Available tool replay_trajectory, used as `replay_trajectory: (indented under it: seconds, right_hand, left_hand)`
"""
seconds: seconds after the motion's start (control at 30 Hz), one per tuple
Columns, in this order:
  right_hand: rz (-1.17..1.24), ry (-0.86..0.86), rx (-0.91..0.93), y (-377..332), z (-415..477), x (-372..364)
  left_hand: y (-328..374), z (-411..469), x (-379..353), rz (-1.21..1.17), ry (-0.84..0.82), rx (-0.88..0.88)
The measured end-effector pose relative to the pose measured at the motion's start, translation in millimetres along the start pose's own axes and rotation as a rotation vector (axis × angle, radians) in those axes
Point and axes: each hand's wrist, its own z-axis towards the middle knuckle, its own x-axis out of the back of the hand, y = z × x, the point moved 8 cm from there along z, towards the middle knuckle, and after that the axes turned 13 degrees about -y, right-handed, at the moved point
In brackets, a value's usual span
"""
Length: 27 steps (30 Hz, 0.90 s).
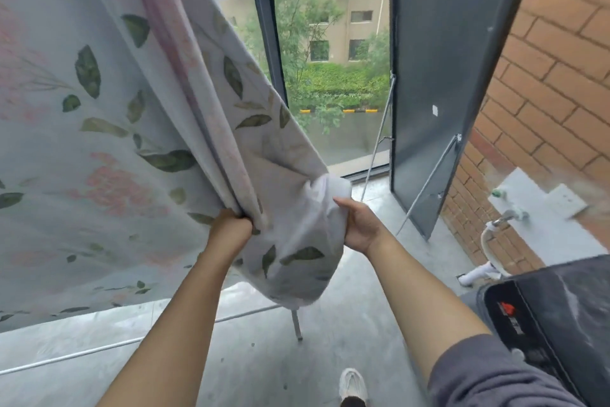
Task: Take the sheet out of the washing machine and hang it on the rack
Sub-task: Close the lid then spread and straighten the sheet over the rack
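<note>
A pale sheet (109, 116) printed with pink flowers and green leaves hangs from above and fills the left half of the view. Its lower right corner is bunched in front of me. My left hand (231, 230) grips a gathered fold of the sheet, fingers curled round it. My right hand (358, 225) holds the bunched white end just to the right, thumb over the cloth. The metal rack's lower bar and leg (296, 324) show beneath the sheet, with further rods (379, 142) against the window. The washing machine's dark top (554, 307) sits at the lower right.
A grey concrete floor (264, 360) lies underfoot, with my white shoe (353, 385) on it. A tall window (330, 76) is straight ahead, a dark open door panel (442, 76) to its right, then a brick wall (544, 76) with a tap and hose (498, 225).
</note>
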Motion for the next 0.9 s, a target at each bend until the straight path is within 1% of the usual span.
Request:
replay_trajectory:
  seconds: [0.1, 0.13, 0.17, 0.2, 0.3, 0.33, 0.37, 0.4, 0.43, 0.5, 0.57, 0.63, 0.67, 0.7, 0.77, 0.83, 0.9]
  right_hand:
    - [-0.126, 0.078, 0.116, -74, -31, -2]
    - [-0.161, 0.115, 0.165, -100, -43, 0]
    - [-0.199, 0.157, 0.213, -126, -55, 3]
    - [-0.225, 0.190, 0.257, -150, -66, 4]
    - [-0.315, 0.308, 0.381, -213, -106, 10]
    - [-0.341, 0.337, 0.406, -228, -117, 12]
    - [-0.371, 0.372, 0.428, -242, -128, 14]
    - [-0.388, 0.412, 0.454, -257, -140, 17]
    - [-0.401, 0.442, 0.466, -268, -151, 18]
    - [-0.447, 0.490, 0.478, -289, -169, 26]
    - [-0.492, 0.527, 0.460, -303, -185, 31]
    - [-0.538, 0.520, 0.419, -306, -199, 25]
    - [-0.564, 0.505, 0.399, -307, -203, 24]
    - [-0.590, 0.483, 0.363, -305, -205, 22]
    - [-0.619, 0.423, 0.284, -301, -204, 19]
    - [-0.635, 0.347, 0.202, -295, -199, 14]
    - [-0.614, 0.234, 0.140, -288, -189, 4]
  left_hand:
    - [50, -9, -21, 0.368, -0.269, -0.061]
    - [71, -16, -22, 0.431, -0.307, -0.112]
    - [98, -24, -18, 0.469, -0.280, -0.208]
    - [128, -35, -11, 0.499, -0.205, -0.339]
    - [222, -78, 0, 0.620, 0.146, -0.875]
    - [245, -88, -7, 0.757, 0.214, -0.997]
    - [261, -87, -19, 0.961, 0.232, -1.032]
    - [275, -81, -30, 1.146, 0.237, -1.017]
    - [283, -72, -38, 1.281, 0.228, -0.972]
    - [297, -64, -46, 1.399, 0.235, -0.926]
    - [310, -60, -50, 1.392, 0.250, -0.934]
    - [332, -69, -45, 1.253, 0.255, -0.976]
    - [350, -80, -39, 1.172, 0.285, -1.014]
    - [368, -91, -32, 1.115, 0.330, -1.052]
    - [406, -111, -20, 1.074, 0.428, -1.123]
    - [437, -122, 1, 1.027, 0.544, -1.126]
    - [460, -126, 32, 0.927, 0.647, -1.091]
